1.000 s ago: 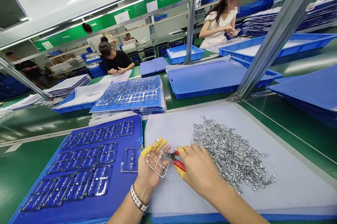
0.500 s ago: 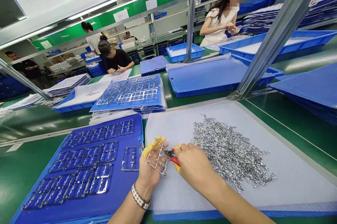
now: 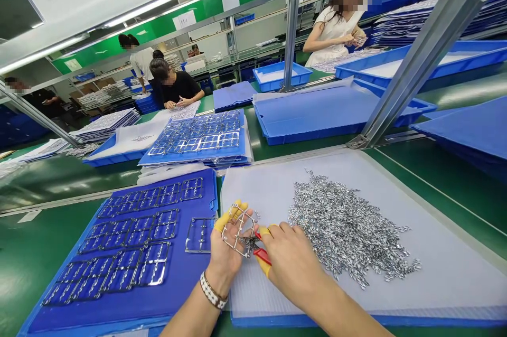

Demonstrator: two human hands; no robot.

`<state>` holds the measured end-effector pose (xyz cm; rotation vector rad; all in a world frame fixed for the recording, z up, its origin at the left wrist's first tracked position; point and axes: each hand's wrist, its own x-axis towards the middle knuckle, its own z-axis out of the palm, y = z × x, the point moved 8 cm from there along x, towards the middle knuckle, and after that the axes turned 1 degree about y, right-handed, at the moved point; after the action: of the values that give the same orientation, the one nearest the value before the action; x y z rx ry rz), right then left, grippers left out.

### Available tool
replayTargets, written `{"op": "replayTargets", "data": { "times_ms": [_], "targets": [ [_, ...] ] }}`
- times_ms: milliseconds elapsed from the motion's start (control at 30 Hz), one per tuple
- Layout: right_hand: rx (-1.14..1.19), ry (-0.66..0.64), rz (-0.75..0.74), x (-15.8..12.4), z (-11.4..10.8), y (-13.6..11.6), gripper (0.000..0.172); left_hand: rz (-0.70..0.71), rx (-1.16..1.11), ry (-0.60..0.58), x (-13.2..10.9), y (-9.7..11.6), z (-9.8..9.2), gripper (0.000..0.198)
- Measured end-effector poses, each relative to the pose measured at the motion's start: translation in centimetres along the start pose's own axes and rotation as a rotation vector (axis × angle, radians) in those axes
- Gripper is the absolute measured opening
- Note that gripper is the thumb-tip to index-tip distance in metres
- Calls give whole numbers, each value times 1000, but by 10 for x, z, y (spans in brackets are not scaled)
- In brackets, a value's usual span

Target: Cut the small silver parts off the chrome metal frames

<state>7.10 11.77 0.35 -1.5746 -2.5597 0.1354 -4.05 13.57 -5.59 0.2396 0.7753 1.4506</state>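
My left hand [image 3: 226,244], with yellow finger covers, holds a shiny chrome sprue frame [image 3: 238,230] tilted above the seam between two work surfaces. Red-handled nippers [image 3: 261,256] are gripped in my right hand [image 3: 291,260]; their jaws touch the lower part of the frame. A pile of small shiny chrome pieces [image 3: 348,226] lies on the white sheet [image 3: 269,295] to the right. Left of my hands, several similar sprue frames [image 3: 152,263] lie in rows on a blue sheet [image 3: 190,295]. One frame [image 3: 198,234] rests separately close to my left hand.
Behind, more frames [image 3: 198,133] lie on a stack of blue sheets. Blue trays [image 3: 312,115] stand across the green table [image 3: 24,242]. A slanted metal post [image 3: 412,57] rises at the right. Co-workers [image 3: 336,25] sit and stand beyond.
The nippers' jaws have moved down along the frame, and their handles now look wider apart. Small bits appear just beside the frame, over the white sheet. The view has shifted slightly.
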Motion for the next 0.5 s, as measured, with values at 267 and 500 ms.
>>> {"op": "replayTargets", "data": {
  "times_ms": [267,500],
  "targets": [
    [-16,-68,-11,4,3,-5,13,54,38,18,0,3,-4,29],
    [57,292,-83,-19,3,36,22,81,209,-84,-2,1,10,35]
  ]
}}
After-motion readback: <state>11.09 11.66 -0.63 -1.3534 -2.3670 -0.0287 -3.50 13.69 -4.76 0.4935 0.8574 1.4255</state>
